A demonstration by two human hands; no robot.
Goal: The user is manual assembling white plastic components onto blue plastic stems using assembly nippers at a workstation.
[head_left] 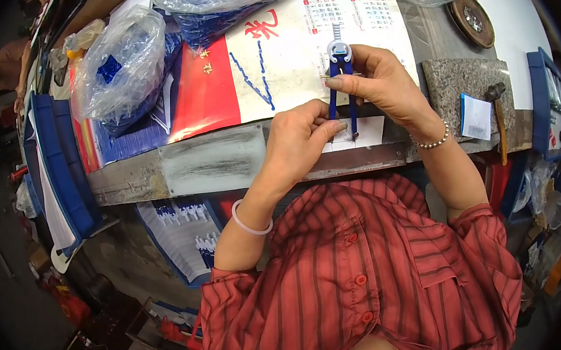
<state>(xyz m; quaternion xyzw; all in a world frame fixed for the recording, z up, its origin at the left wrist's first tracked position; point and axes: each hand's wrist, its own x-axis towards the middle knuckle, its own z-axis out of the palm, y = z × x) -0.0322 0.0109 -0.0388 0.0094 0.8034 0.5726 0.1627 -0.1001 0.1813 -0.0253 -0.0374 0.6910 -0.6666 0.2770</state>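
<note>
A blue drawing compass (338,51) with a pale grey head and ridged top stands upright over the table's near edge, its two legs pointing toward me. Thumb and fingers of my right hand (386,89) close on it just below the head, where a thin brassy rod sticks out sideways. Lower down, my left hand (297,137) pinches around the left leg near its end; the fingers hide that tip. The right leg's dark tip lies over a small white card (371,131).
Clear bags of blue pieces (128,71) lie on a printed calendar sheet (284,61). At right are a stone block (445,77), a hammer (499,116), a blue-white packet (475,116) and a round dish (472,19). Blue bins (69,160) flank the table; a tray (166,235) below holds several compasses.
</note>
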